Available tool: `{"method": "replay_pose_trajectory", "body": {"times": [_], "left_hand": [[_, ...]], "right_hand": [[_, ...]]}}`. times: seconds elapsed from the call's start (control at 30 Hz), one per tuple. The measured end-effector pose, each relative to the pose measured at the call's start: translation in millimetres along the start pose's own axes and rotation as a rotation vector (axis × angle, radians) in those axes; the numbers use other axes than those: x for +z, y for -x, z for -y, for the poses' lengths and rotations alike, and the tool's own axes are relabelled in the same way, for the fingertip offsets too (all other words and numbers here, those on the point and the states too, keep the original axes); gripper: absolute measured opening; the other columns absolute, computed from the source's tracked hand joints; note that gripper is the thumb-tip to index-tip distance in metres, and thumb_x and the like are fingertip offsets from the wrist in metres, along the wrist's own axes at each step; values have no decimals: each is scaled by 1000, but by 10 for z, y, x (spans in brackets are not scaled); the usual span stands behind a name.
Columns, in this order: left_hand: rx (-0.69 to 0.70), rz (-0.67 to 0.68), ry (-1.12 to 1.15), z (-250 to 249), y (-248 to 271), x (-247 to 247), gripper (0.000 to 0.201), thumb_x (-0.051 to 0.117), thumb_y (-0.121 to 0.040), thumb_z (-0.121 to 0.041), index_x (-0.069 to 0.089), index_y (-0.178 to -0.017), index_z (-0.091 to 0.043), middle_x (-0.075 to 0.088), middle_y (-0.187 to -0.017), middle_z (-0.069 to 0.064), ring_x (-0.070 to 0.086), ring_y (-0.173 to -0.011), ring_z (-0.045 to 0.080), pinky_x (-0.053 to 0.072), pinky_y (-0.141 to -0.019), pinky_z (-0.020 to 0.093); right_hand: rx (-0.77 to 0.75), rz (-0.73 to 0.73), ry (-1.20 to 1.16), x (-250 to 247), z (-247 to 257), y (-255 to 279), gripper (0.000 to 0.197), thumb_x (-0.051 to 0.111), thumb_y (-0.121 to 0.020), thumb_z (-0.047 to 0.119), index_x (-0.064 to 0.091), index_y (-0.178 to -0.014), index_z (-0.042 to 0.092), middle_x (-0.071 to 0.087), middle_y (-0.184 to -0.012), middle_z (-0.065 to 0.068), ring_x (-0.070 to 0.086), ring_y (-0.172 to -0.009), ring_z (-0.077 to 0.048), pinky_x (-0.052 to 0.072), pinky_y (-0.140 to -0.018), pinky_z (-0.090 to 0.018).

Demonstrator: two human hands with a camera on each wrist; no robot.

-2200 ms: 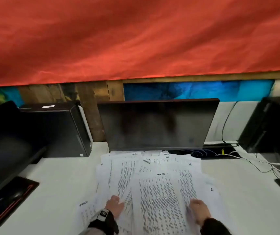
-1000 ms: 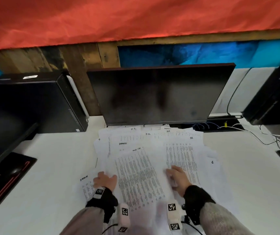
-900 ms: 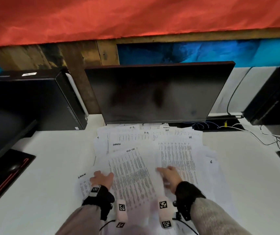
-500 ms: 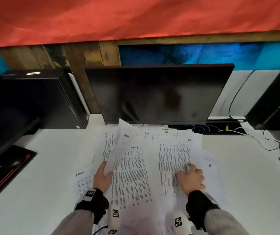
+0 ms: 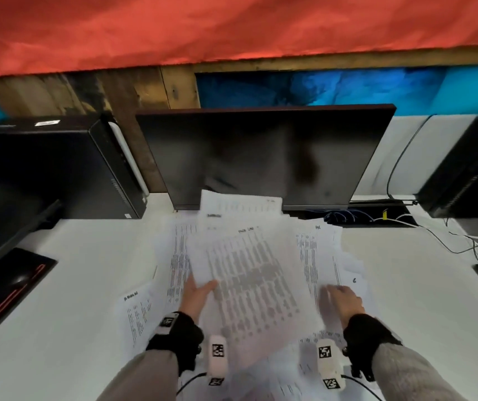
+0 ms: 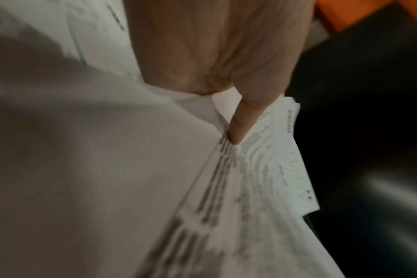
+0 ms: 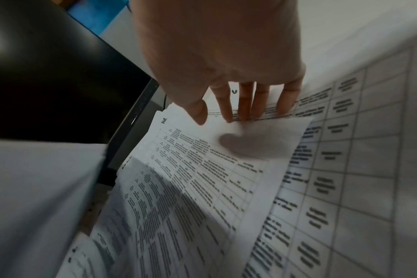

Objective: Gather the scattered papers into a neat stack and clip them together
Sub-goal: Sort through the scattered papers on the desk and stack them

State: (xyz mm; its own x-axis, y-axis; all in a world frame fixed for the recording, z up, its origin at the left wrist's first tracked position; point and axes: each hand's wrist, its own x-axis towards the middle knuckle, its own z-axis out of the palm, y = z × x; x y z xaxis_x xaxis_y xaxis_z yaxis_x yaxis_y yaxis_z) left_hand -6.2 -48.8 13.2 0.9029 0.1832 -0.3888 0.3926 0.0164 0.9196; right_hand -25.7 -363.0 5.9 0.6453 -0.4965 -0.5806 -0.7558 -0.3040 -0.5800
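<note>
1. White desk point(image 5: 67, 285) under a red cloth point(image 5: 203, 27) hung along the top; wooden boards and blue panels show on the wall behind.
2. Dark monitor point(image 5: 264, 157) stands at the back centre of the desk. A black computer tower point(image 5: 58, 172) sits to its left, another dark tower point(image 5: 469, 166) at far right, with cables point(image 5: 376, 219) trailing between the monitor's foot and the right side.
3. Black pad with a red outline point(image 5: 6, 293) lies at the left edge of the desk.
4. Papers point(image 5: 319, 256), printed with tables, are spread in a loose, overlapping heap directly in front of the monitor, edges out of line. One page point(image 5: 136, 311) sticks out to the left.
5. Left hand point(image 5: 196, 296) grips a raised bundle of sheets point(image 5: 249, 273) at its near-left edge, thumb on top, fingers hidden beneath. The bundle tilts up off the heap toward the monitor. In the left wrist view a digit point(image 6: 240, 124) lies tucked in the fold between pages; picture blurred.
6. Right hand point(image 5: 343, 301) lies on the right part of the heap, fingers point(image 7: 245, 105) nearly straight and a little apart, tips pressing the top page, thumb lifted just clear. It has hold of nothing.
7. Both wrists wear black bands carrying white tagged blocks point(image 5: 217, 354).
</note>
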Motion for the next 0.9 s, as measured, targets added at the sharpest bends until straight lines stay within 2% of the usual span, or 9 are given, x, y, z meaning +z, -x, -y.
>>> {"method": "replay_pose_trajectory", "body": {"times": [0.13,0.23,0.37,0.5,0.63,0.7,0.77,0.83,0.9], "left_hand": [[-96,128,-287,142,-18,583,42,63,-82,-11,51,-121,-4,59,-121,11,60,-102,26,50,-96,41],[-185,67,-423,92,9,836,57,59,-85,-16,36,-136,-6,38,-136,15,50,-117,32,44,-100,35],[-290,122,-324,-18,71,981,87,63,-86,-14,4,-150,-4,18,-155,17,26,-141,33,30,-113,40],[-63,202,-388,-61,243,1003,62,51,-89,-1,28,-146,-14,46,-131,-3,43,-130,20,37,-105,30],[146,355,-364,-121,381,828,42,58,-92,-21,47,-132,-21,56,-126,-7,54,-113,11,42,-104,31],[234,172,-517,-73,259,587,32,58,-91,-38,54,-119,-25,59,-119,-5,56,-110,14,46,-100,38],[204,-108,-819,14,68,218,41,52,-92,-44,50,-127,-24,52,-131,0,48,-123,19,40,-105,41],[3,-247,-1076,128,-84,-159,61,43,-94,-47,27,-146,-19,26,-154,7,24,-142,28,24,-115,50],[-168,-218,-1123,229,-137,-374,73,29,-96,-55,3,-152,-17,-1,-161,9,2,-148,31,8,-118,55]], "right_hand": [[25,52,-104,-15,2,-110,72,35,-89,56,46,-137,3,47,-139,-24,42,-126,-40,34,-97,-38],[4,154,-243,-51,7,-106,64,50,-96,39,36,-143,-3,46,-142,-20,45,-128,-37,37,-103,-40],[-31,313,-329,-112,16,112,31,56,-90,-6,44,-118,-4,62,-100,-18,60,-83,-28,48,-66,-35],[-12,301,-310,-41,-174,-148,42,48,-77,-24,52,-117,-11,64,-104,-30,62,-91,-40,52,-86,-54],[-61,258,-349,-117,-277,-193,42,47,-76,-24,55,-114,-8,65,-108,-29,60,-105,-46,50,-88,-53],[-69,262,-428,-167,-356,-262,43,49,-77,-24,56,-115,-6,67,-107,-28,63,-102,-46,52,-89,-56],[-50,284,-483,-199,-460,-355,48,46,-75,-24,54,-119,-5,67,-109,-29,64,-101,-46,49,-91,-61],[-26,322,-486,-218,-497,-384,51,42,-76,-23,53,-122,-6,65,-112,-31,63,-103,-46,47,-93,-64],[-11,334,-495,-220,-428,-280,49,37,-78,-22,53,-122,-5,63,-114,-31,62,-103,-45,51,-89,-58]]}}
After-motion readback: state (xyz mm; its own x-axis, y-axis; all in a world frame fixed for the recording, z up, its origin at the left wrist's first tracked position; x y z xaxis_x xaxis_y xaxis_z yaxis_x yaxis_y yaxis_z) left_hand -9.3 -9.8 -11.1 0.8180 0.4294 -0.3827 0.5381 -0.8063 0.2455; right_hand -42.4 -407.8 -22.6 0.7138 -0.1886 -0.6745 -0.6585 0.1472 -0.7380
